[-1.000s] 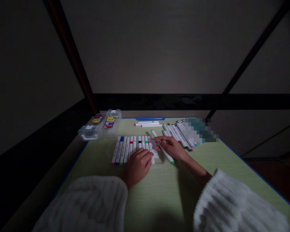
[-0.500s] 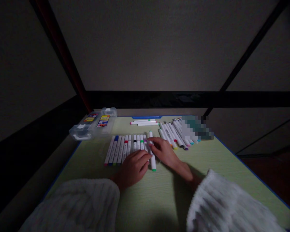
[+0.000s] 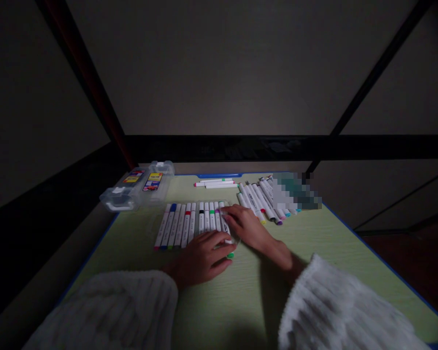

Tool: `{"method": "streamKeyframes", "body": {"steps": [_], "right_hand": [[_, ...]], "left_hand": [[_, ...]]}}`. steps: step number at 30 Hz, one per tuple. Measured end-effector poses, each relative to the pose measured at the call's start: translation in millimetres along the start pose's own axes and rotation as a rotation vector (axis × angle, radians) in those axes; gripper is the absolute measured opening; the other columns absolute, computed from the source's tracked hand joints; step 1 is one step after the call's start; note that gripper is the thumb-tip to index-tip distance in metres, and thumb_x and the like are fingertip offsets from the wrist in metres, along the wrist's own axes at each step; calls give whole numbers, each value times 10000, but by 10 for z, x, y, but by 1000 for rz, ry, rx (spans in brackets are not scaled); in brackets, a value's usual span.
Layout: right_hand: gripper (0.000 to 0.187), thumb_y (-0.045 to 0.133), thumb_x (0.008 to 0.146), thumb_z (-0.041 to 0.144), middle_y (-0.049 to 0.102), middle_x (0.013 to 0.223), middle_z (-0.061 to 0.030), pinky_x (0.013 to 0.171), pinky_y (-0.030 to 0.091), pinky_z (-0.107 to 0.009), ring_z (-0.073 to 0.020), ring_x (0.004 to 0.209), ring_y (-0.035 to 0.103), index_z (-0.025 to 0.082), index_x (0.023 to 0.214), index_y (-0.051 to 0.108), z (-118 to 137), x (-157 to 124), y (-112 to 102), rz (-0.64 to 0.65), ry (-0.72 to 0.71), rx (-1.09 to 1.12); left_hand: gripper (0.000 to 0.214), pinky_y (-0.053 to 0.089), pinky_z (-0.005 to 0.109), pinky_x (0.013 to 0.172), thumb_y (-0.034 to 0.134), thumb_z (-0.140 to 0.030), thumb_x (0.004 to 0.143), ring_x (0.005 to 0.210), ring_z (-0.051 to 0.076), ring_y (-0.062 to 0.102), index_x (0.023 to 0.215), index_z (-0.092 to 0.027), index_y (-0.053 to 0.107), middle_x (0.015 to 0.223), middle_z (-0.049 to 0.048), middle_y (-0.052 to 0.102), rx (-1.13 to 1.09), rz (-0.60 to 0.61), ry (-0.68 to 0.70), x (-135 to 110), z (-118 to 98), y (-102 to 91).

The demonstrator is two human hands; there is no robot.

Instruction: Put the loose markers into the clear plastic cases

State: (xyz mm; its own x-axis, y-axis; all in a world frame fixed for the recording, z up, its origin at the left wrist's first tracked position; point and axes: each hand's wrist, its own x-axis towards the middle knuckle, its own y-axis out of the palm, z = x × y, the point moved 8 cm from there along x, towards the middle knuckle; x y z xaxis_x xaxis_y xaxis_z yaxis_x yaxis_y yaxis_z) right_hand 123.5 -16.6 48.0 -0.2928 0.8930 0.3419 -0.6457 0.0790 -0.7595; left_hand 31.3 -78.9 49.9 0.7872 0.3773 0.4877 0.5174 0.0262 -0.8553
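A white marker with a green end [image 3: 225,225] lies under the fingertips of both hands, at the right-hand end of a row of markers. The left hand [image 3: 203,256] has its fingers stretched out and slightly spread, their tips resting over the marker's near part. The right hand [image 3: 246,225] is curled, with thumb and forefinger at the marker's far part; whether they pinch it I cannot tell.

The row of markers [image 3: 179,225] lies side by side just ahead of the left hand and to its left, with a narrow gap partway along. Blue, red, black, green and purple bands show on some. A clear tray [image 3: 152,226], hard to make out, shows at the row's left edge.

Just beyond the right hand lies a loose group of markers [image 3: 257,198], partly hidden by a blurred patch. Straight ahead of both hands, a few markers [image 3: 219,186] lie crosswise. Farther off, ahead and left of the left hand, sits a clear plastic case [image 3: 154,195] with colourful labels. Everything rests on a pale green table [image 3: 211,311] with blue edging.
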Motion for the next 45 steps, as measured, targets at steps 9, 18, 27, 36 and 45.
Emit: {"method": "streamKeyframes", "body": {"steps": [9,18,27,36,45], "right_hand": [[603,331,640,-109,598,1130,-110,942,411,-380,-181,1083,522,131,1138,571,-108,-79,-55,92,-160,-58],[633,353,655,-90,493,1280,-162,993,367,-443,-215,1204,428,116,1235,499,-130,-103,39,76,-165,-113],[621,368,667,-83,480,1292,-177,1023,341,-441,-222,1235,396,86,1256,472,-171,-104,89,83,-152,-142],[665,347,665,-88,490,1289,-151,1019,346,-445,-209,1250,383,117,1292,424,-198,-123,104,93,-154,-188],[615,364,680,-77,503,1260,-180,994,374,-440,-229,1222,409,90,1264,461,-196,-105,116,96,-144,-205]], "left_hand": [[178,474,307,786,518,-219,835,894,179,564,982,-162,602,976,71,602,-6,-13,9,7,-3,-22],[177,481,312,785,510,-216,839,897,173,563,986,-174,598,973,66,604,11,-11,-9,13,7,-3],[180,478,313,791,501,-179,840,909,179,554,994,-168,592,985,69,601,3,-16,-37,12,47,10],[162,482,310,802,547,-181,813,880,167,583,960,-148,608,963,65,649,-44,-77,-36,21,53,-36],[163,486,307,797,579,-201,797,867,160,602,942,-150,634,957,64,668,-97,-79,-40,26,105,-24]]}}
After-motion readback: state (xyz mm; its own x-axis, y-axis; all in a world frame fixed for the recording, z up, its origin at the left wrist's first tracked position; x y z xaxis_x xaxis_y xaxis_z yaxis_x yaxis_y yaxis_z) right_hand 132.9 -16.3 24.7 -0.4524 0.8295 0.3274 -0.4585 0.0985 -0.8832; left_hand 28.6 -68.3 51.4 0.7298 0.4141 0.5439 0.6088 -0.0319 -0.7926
